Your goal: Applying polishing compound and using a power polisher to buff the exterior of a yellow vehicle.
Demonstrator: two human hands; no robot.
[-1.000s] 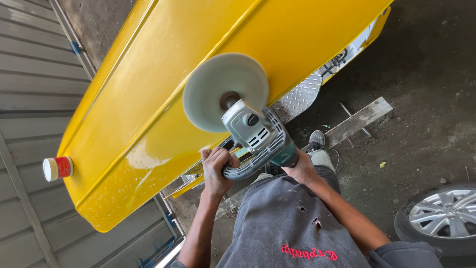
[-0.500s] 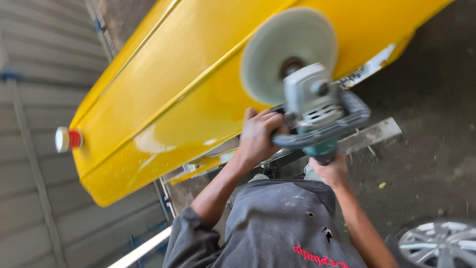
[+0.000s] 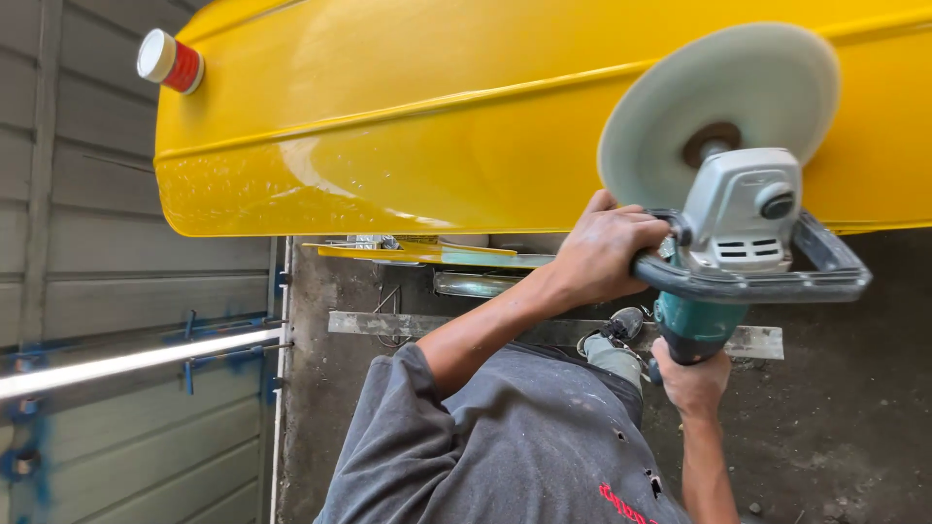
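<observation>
Holding a power polisher (image 3: 743,233) with both hands, the person stands over a big shiny yellow panel (image 3: 437,116). The left hand (image 3: 602,254) is curled tight around the dark loop handle (image 3: 757,283) that runs across the front of the tool. The right hand (image 3: 691,380) is wrapped closed around the green body (image 3: 694,328) at the back end of the tool, just below the loop. The grey head of the polisher sits between the two hands and a little above them. Its round, pale pad (image 3: 718,102) is up past the left hand, in front of the yellow panel. The view does not show if the pad touches the paint.

A small red tub with a white lid (image 3: 169,61) rests on the far left end of the panel, well apart from the hands. A grey ribbed wall (image 3: 87,281) is on the left. A long flat metal bar (image 3: 466,328) lies on the dirt floor (image 3: 835,427) under the panel.
</observation>
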